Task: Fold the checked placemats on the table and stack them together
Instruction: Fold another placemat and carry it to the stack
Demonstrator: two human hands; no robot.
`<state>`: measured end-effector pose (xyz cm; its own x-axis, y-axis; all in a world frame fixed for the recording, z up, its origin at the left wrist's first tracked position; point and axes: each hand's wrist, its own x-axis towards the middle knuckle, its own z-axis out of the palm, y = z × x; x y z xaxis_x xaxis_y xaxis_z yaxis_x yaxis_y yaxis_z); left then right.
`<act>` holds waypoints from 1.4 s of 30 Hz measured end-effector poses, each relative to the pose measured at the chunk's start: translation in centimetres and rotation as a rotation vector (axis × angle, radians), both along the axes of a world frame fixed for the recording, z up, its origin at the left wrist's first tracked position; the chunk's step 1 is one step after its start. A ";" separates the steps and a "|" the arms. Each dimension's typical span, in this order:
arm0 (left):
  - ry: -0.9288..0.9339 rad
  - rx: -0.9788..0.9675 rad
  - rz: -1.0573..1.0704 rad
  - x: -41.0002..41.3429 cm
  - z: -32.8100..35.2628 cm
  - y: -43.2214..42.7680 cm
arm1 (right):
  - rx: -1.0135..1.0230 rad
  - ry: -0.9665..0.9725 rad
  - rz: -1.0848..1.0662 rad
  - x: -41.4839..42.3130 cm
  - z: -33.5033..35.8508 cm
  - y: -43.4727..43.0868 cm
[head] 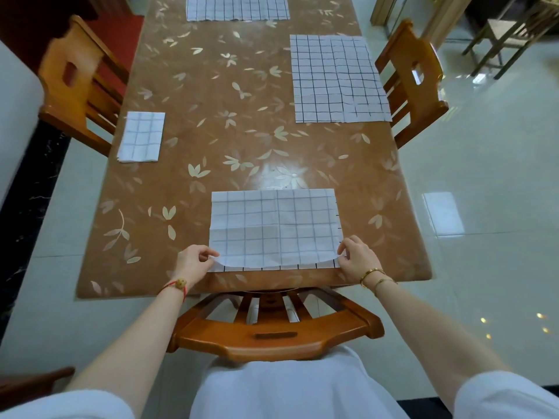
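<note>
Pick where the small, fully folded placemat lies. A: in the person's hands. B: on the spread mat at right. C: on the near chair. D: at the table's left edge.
D: the folded placemat lies alone at the left edge of the table, beside the left chair; the left hand and right hand pinch the larger near placemat instead.

A home dining room: a long table (230,95) with a glossy brown leaf-patterned cover, orange-brown slatted wooden chairs (272,337) around it, white black-checked cloth placemats (335,80) at the seats, shiny pale floor tiles (484,176).
</note>
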<state>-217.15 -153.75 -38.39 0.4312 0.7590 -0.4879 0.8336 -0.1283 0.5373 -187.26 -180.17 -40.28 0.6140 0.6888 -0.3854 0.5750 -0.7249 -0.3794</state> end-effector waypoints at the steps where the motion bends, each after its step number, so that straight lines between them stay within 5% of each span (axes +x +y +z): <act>1: 0.005 0.006 -0.006 0.0 -0.1 0.1 | 0.003 0.006 -0.015 0.0 0.0 0.0; 22: 0.025 0.071 -0.095 -0.6 -0.5 -0.4 | 0.087 -0.045 -0.154 -0.6 -0.3 2.0; 30: -0.036 0.194 -0.146 2.3 0.2 2.4 | 0.202 -0.153 0.107 -2.0 1.0 9.4; 42: 0.189 0.231 -0.366 8.1 -1.8 6.2 | -0.106 -0.015 0.474 -6.2 1.0 24.3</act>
